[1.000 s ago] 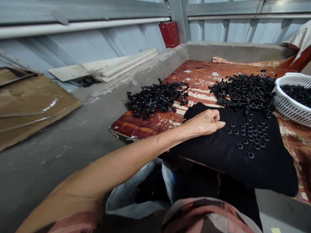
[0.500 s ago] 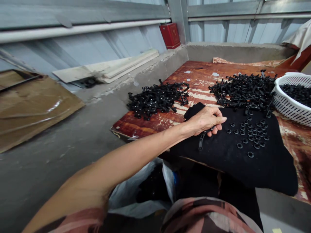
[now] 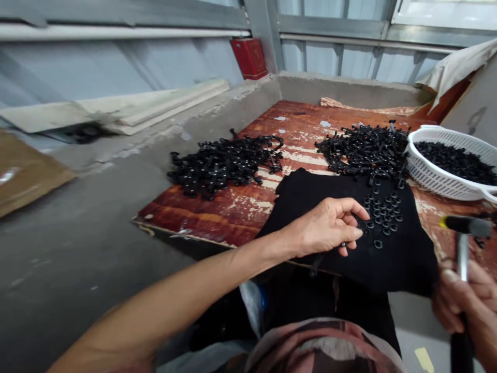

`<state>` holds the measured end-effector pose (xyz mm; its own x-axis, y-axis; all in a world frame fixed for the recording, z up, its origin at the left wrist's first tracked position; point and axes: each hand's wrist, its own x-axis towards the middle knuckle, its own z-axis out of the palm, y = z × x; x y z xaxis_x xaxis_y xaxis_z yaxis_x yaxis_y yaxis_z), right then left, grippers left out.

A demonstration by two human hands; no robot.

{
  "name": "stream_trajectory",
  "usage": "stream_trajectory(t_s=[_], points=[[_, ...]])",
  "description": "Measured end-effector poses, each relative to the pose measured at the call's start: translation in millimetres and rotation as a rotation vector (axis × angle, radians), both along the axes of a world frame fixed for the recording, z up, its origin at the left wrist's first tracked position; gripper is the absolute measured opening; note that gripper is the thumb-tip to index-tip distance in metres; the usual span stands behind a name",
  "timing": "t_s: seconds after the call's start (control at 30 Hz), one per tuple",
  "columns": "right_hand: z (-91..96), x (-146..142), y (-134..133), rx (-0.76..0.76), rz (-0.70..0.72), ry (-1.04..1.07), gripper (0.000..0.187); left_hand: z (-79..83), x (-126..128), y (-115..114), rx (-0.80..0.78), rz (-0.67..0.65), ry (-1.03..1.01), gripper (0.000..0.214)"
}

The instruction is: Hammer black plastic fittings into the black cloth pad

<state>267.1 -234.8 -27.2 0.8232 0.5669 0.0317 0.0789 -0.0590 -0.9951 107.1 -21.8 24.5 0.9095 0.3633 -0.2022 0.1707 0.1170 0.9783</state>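
Observation:
My left hand [image 3: 328, 228] reaches over a black cloth [image 3: 310, 199] spread on the worn red board [image 3: 229, 210]. Its fingers are curled around a thin black plastic strip [image 3: 315, 264] whose end hangs below the hand. Several small black rings [image 3: 382, 215] lie on the cloth just right of the fingertips. At the right edge my right hand [image 3: 464, 300] grips the handle of a hammer [image 3: 464, 228], with the head raised above the cloth's right side.
Two heaps of black plastic strips lie on the board, one at the left [image 3: 223, 163] and one at the back [image 3: 365, 147]. A white basket [image 3: 430, 176] holding black parts stands at the right. A red box [image 3: 248, 57] sits on the concrete ledge. Grey floor lies to the left.
The view has swung right and down. My left hand drew back toward me with the strip in its fingers. My right hand with the hammer has come into view.

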Motion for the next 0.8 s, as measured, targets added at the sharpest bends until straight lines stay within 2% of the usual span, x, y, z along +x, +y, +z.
stream_trajectory(t_s=[0.07,0.13,0.3,0.43,0.57,0.67,0.73,0.8], points=[[2.4,-30.2,3.1,-0.080,0.122,0.099,0.030,-3.6,1.9,-16.7,-0.008,-0.012,-0.005,0.020],[3.1,-51.4,10.7,-0.053,0.200,0.126,0.033,-6.8,1.8,-32.2,-0.015,-0.019,-0.014,0.022],[-0.9,-65.9,24.8,-0.047,0.227,0.181,0.031,-15.5,-10.6,-52.9,0.050,0.011,-0.037,0.030],[-5.1,-70.3,25.9,-0.030,0.270,0.235,0.032,-20.1,-23.8,-55.3,0.157,0.014,-0.026,0.027],[-9.3,-78.5,28.2,0.031,0.234,0.280,0.032,-12.8,-36.6,-53.3,0.391,-0.025,0.030,0.019],[-9.4,-80.2,31.1,0.105,0.157,0.297,0.030,-4.7,-45.1,-49.6,0.549,0.109,0.044,0.022],[-7.4,-79.1,33.0,0.149,0.117,0.303,0.028,-3.2,-48.1,-47.4,0.561,0.194,0.039,0.024],[-4.7,-77.9,34.9,0.181,0.097,0.309,0.026,-5.6,-48.6,-46.7,0.472,0.220,0.041,0.029]])
